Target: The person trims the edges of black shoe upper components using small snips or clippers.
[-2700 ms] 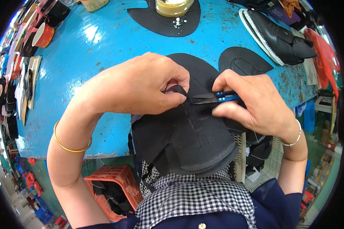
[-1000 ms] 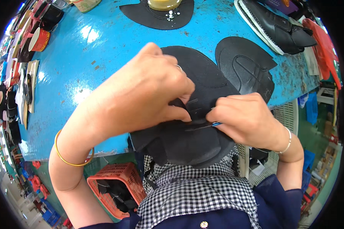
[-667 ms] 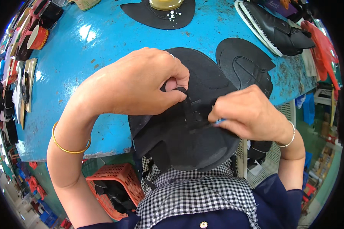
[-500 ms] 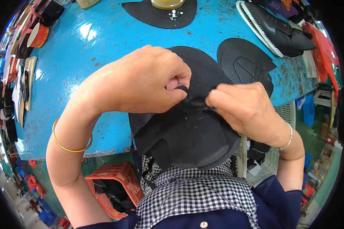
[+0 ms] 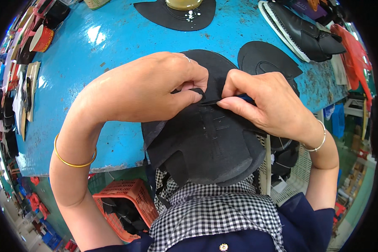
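Observation:
A black shoe upper with flaps and short slits lies over the near edge of the blue table, partly above my lap. My left hand is closed on a small dark fold near the upper's middle, thumb against bent fingers. Just right of it, my right hand pinches a raised edge of the upper between thumb and forefinger. Something dark blue shows inside the right hand; its kind is mostly hidden. Another black shoe upper with a curved seam rests beyond the right hand.
A finished black shoe stands at the far right beside a red plastic bag. A yellowish container sits on another black piece. A red cup is far left. An orange basket holds dark pieces below the table.
My right hand has moved up and slightly left, its thumb now extended along the upper's raised edge. The left hand shifts only a little, still gripping the fold.

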Demonstrator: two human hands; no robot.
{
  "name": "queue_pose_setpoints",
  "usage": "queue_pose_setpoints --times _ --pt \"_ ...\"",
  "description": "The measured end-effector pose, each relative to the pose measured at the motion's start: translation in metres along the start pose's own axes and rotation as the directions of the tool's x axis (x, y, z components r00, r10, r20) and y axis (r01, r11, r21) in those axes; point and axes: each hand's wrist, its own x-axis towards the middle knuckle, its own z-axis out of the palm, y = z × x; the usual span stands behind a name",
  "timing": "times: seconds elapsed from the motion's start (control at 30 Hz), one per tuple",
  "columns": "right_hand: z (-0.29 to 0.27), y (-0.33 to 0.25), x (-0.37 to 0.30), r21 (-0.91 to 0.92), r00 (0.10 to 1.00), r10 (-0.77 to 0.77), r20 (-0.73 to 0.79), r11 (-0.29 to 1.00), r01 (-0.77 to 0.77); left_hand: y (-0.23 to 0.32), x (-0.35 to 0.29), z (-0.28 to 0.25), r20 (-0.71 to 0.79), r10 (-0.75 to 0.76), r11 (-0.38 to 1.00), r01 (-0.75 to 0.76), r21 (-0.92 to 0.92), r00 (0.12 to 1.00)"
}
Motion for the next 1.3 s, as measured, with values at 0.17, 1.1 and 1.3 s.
queue_pose_setpoints --times 0.17,1.1,1.3 --pt "-0.011 -0.016 -0.005 0.051 0.993 -0.094 -0.068 0.994 0.098 0.003 -0.009 0.002 -0.016 -0.178 0.956 0.169 -0.240 0.984" --pt "-0.027 0.009 -0.018 0.214 0.810 0.264 -0.524 0.961 -0.175 0.067 -0.111 -0.005 -0.396 -0.640 0.638 0.168 -0.752 0.658" --pt "-0.008 0.149 -0.130 0.828 0.605 0.712 -0.356 0.540 -0.149 0.061 -0.098 -0.014 -0.378 -0.629 0.634 0.166 -0.756 0.680"
